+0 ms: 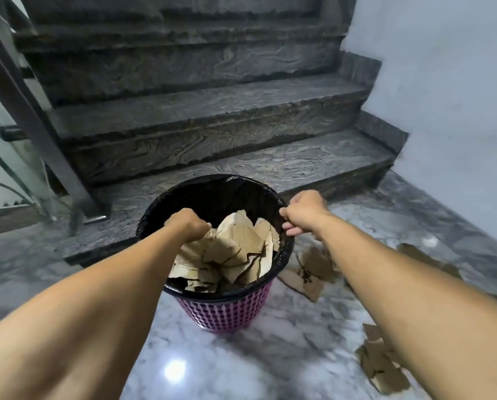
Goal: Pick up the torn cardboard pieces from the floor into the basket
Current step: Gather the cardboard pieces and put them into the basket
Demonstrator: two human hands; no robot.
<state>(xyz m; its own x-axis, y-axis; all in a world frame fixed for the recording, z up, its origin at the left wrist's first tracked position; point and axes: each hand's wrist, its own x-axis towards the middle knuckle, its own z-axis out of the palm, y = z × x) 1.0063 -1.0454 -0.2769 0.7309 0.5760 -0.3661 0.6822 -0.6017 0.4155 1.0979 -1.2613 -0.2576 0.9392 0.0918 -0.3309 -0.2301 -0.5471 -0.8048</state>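
Torn cardboard pieces (381, 368) lie on the marble floor (270, 356) nearest, below the right forearm; more scraps (305, 272) sit just under the right hand (305, 212), beside the pink basket (227, 310). That hand's fingers curl at the rim; whether they pinch the black liner (212, 192) is unclear. The left hand (188, 223) presses, fingers curled, into the cardboard heap (235, 252) inside. Beyond both hands rise dark stairs (198, 111).

The floor (285, 356) is polished marble, glossy enough to throw back a light spot. The stairs (207, 111) are darker veined stone — duller, rough at the edges. The basket (227, 310) is pink perforated plastic, lined with a shiny black bag (212, 194). The cardboard pieces (233, 249) look matt, brown, ragged-edged.
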